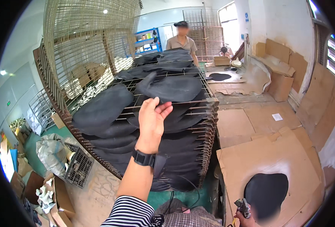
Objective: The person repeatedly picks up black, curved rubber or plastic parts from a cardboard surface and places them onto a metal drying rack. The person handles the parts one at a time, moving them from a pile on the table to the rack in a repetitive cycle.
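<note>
My left hand (pixel 151 115) reaches up from a striped sleeve to the front edge of a wire drying rack (pixel 209 109). Its fingers are apart, the tips at the near edge of a rounded black sheet piece (pixel 177 87) lying on the top wire shelf. That piece is creased up on its left side. Beside it lies another black piece (pixel 103 104). At the bottom right, my right hand (pixel 245 219) grips a metal spray gun (pixel 243 207), partly cut off by the picture's edge. Close to the gun, a black piece (pixel 266 193) rests on cardboard (pixel 231 166).
Raised wire shelves (pixel 88 34) tilt up at the rack's left. Several loaded shelves are stacked below. A person in a cap (pixel 182 39) stands behind the rack. A black crate (pixel 79 166) and a white sack (pixel 52 151) are on the floor at left.
</note>
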`<action>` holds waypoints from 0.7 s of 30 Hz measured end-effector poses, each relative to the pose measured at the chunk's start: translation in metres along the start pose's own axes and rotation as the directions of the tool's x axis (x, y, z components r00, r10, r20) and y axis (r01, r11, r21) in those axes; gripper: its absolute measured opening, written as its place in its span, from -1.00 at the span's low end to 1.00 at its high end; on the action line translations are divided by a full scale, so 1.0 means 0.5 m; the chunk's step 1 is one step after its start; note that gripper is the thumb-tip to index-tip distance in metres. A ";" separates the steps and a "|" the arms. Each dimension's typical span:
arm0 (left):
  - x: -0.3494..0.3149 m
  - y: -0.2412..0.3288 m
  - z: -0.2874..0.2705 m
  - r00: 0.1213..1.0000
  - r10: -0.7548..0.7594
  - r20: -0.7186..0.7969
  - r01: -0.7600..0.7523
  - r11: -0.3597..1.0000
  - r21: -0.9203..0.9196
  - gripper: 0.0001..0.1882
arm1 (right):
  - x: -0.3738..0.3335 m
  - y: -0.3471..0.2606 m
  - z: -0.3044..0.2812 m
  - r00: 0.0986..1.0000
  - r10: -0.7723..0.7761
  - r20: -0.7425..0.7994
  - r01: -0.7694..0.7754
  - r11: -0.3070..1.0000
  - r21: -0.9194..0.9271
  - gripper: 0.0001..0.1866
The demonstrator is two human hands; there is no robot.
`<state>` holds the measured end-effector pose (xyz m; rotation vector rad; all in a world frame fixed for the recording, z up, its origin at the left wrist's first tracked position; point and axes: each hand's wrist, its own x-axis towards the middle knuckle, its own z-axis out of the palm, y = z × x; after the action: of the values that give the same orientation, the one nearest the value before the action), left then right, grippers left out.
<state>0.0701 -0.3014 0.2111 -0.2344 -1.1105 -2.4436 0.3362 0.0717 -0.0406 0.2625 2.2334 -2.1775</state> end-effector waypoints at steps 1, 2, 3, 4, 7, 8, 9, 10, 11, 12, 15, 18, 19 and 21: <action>-0.012 0.000 0.001 0.998 -0.058 0.004 0.057 0.994 0.091 -0.87 | -0.002 0.003 0.000 1.000 0.018 0.002 -0.018 1.000 0.008 -0.53; -0.024 0.003 0.001 0.993 -0.116 0.001 0.113 0.977 0.183 -0.83 | -0.005 0.017 -0.002 1.000 0.030 -0.001 -0.030 1.000 0.000 -0.52; -0.036 0.008 0.000 0.985 -0.173 -0.007 0.168 0.947 0.272 -0.79 | -0.007 0.028 -0.006 1.000 0.031 0.000 -0.031 1.000 0.001 -0.51; -0.045 0.019 -0.004 0.978 -0.209 0.026 0.183 0.906 0.381 -0.69 | -0.007 0.037 -0.009 0.999 0.033 0.000 -0.033 0.999 0.002 -0.50; -0.042 0.058 -0.053 0.996 -0.085 0.019 0.037 0.618 0.785 -0.66 | -0.012 0.133 -0.035 0.997 0.070 -0.032 -0.072 0.993 -0.090 -0.47; -0.039 0.085 -0.071 0.997 0.065 0.046 -0.071 0.465 0.882 -0.66 | -0.009 0.164 -0.042 0.996 0.086 -0.034 -0.090 0.988 -0.128 -0.45; -0.027 0.109 -0.094 0.974 0.205 0.099 -0.157 0.291 0.944 -0.64 | -0.006 0.163 -0.039 0.991 0.129 -0.043 -0.134 0.981 -0.139 -0.44; -0.013 0.139 -0.105 0.964 0.250 0.087 -0.159 0.286 0.945 -0.65 | -0.005 0.159 -0.037 0.984 0.171 -0.055 -0.177 0.973 -0.151 -0.43; 0.007 0.174 -0.121 0.952 0.299 0.070 -0.160 0.286 0.945 -0.66 | -0.003 0.153 -0.034 0.976 0.208 -0.067 -0.217 0.962 -0.168 -0.42; 0.031 0.231 -0.142 0.906 0.414 0.084 -0.184 0.208 0.961 -0.70 | -0.001 0.136 -0.020 0.972 0.226 -0.061 -0.233 0.959 -0.161 -0.41; 0.128 0.382 -0.177 0.605 0.766 0.217 -0.221 -0.100 0.970 -0.65 | 0.033 0.158 -0.014 0.988 0.157 0.016 -0.155 0.984 -0.083 -0.41; 0.246 0.582 -0.280 0.362 0.862 0.355 0.053 -0.399 0.915 -0.30 | 0.072 0.106 0.023 0.984 0.116 0.135 -0.110 0.993 -0.049 -0.44; 0.279 0.613 -0.264 0.355 0.883 0.306 0.161 -0.380 0.911 -0.23 | 0.089 0.096 0.034 0.984 0.102 0.145 -0.099 0.995 -0.031 -0.45; 0.303 0.619 -0.232 0.472 0.875 0.103 0.161 -0.200 0.966 -0.14 | 0.110 0.063 0.061 0.972 0.188 0.138 -0.191 0.982 0.008 -0.46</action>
<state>0.0817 -0.6164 0.3923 0.6882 -1.6072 -0.2895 0.2824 0.0480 -0.0799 0.3037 2.0250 -2.0555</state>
